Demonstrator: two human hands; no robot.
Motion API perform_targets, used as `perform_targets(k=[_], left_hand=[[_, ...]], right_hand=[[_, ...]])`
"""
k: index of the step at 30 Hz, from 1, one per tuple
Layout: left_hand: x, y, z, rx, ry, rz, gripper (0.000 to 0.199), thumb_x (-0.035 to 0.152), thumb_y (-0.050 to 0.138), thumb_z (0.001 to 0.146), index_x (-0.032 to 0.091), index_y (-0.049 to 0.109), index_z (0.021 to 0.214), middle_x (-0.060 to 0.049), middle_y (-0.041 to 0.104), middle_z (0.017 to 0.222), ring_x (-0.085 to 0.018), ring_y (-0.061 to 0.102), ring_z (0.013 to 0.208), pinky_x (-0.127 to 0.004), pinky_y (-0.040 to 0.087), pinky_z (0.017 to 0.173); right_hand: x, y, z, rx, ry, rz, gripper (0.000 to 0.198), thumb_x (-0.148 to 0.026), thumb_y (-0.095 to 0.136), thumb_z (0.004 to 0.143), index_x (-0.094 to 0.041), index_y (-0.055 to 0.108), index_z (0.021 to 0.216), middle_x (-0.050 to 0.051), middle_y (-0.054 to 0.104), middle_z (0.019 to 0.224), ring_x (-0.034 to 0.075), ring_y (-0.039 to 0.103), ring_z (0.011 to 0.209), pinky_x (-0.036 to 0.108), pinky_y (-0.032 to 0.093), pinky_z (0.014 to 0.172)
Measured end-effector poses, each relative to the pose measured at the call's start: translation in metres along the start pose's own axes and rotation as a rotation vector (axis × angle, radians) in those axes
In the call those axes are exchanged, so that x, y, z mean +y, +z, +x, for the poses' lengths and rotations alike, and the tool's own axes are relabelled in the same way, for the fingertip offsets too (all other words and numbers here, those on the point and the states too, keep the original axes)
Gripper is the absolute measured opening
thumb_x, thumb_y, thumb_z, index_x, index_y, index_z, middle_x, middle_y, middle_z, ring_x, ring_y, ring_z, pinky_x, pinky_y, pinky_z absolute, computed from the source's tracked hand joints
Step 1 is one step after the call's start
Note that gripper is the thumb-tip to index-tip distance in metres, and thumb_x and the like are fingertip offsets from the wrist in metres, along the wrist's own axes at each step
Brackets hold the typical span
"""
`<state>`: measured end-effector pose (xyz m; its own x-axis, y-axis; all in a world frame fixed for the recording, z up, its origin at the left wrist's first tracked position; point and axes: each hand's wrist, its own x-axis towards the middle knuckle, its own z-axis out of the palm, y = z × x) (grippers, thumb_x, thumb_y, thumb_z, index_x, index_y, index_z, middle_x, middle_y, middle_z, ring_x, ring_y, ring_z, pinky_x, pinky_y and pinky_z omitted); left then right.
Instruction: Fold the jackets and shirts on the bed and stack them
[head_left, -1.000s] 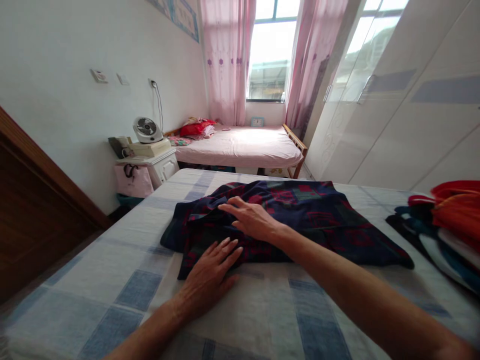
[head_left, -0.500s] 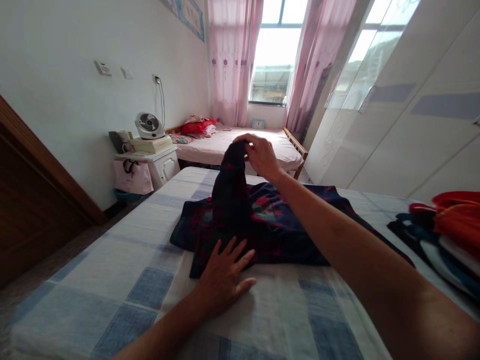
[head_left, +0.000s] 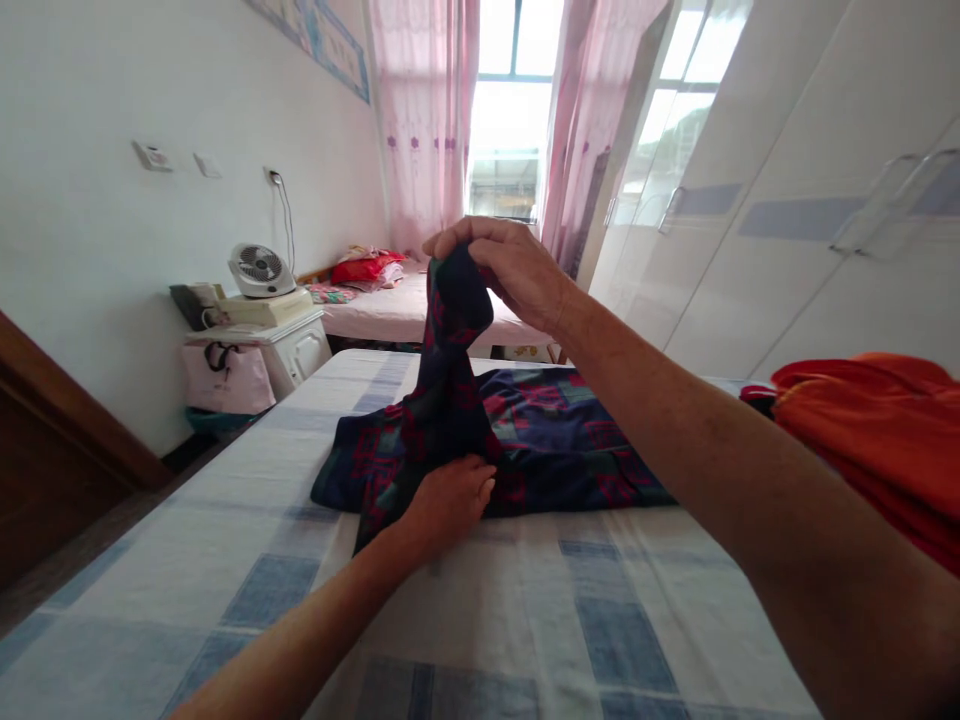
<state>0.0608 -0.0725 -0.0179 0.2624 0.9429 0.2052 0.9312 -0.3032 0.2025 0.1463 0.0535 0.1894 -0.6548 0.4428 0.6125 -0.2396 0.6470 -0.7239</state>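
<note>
A navy garment (head_left: pixel 547 420) with a red and green pattern, which looks like a long-sleeved top, lies spread across the bed. My right hand (head_left: pixel 510 265) pinches the end of its sleeve (head_left: pixel 457 310) and holds it raised above the rest, with the cuff opening showing. Lower down, my left hand (head_left: pixel 450 500) is at the near side of the garment by the foot of the raised sleeve. Its fingers are curled in against the cloth, and the fingertips are partly hidden.
The bed (head_left: pixel 480 610) has a white and blue checked sheet. Orange folded clothes (head_left: pixel 870 430) are piled at the right. Beyond stand a second bed (head_left: pixel 375 315), a white cabinet (head_left: pixel 300 350) with a fan (head_left: pixel 261 270), and a white wardrobe (head_left: pixel 795 260).
My right hand has raised the sleeve end higher, and the cuff opening now shows. My left hand's spread fingers have curled in at the cloth. The view has shifted right.
</note>
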Motion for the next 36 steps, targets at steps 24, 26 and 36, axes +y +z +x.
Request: perform_targets(k=[24, 26, 36], left_hand=[[-0.017, 0.035, 0.005, 0.204, -0.267, 0.273, 0.044, 0.041, 0.037, 0.09, 0.014, 0.062, 0.116, -0.016, 0.064, 0.116, -0.031, 0.053, 0.115, -0.05, 0.034, 0.1], [-0.015, 0.034, 0.002, 0.149, -0.241, 0.276, 0.042, 0.04, 0.038, 0.09, 0.016, 0.065, 0.111, -0.015, 0.066, 0.112, -0.03, 0.054, 0.113, -0.049, 0.034, 0.099], [-0.031, 0.011, -0.007, 0.347, -0.208, 0.489, 0.038, 0.023, 0.044, 0.085, 0.013, 0.054, 0.121, -0.016, 0.051, 0.13, -0.029, 0.049, 0.117, -0.04, 0.041, 0.093]], right_hand=[[0.085, -0.098, -0.209, 0.39, 0.492, -0.618, 0.059, -0.007, 0.046, 0.065, -0.017, 0.056, 0.122, 0.006, 0.066, 0.104, 0.016, 0.063, 0.089, 0.029, 0.048, 0.083], [0.092, -0.094, -0.219, 0.408, 0.637, -0.624, 0.052, -0.01, 0.046, 0.07, -0.015, 0.055, 0.122, 0.008, 0.066, 0.104, 0.017, 0.063, 0.091, 0.029, 0.048, 0.083], [0.122, -0.064, -0.251, 0.372, 0.78, -0.726, 0.053, -0.018, 0.051, 0.075, -0.012, 0.046, 0.128, 0.008, 0.066, 0.091, 0.019, 0.063, 0.081, 0.029, 0.046, 0.078]])
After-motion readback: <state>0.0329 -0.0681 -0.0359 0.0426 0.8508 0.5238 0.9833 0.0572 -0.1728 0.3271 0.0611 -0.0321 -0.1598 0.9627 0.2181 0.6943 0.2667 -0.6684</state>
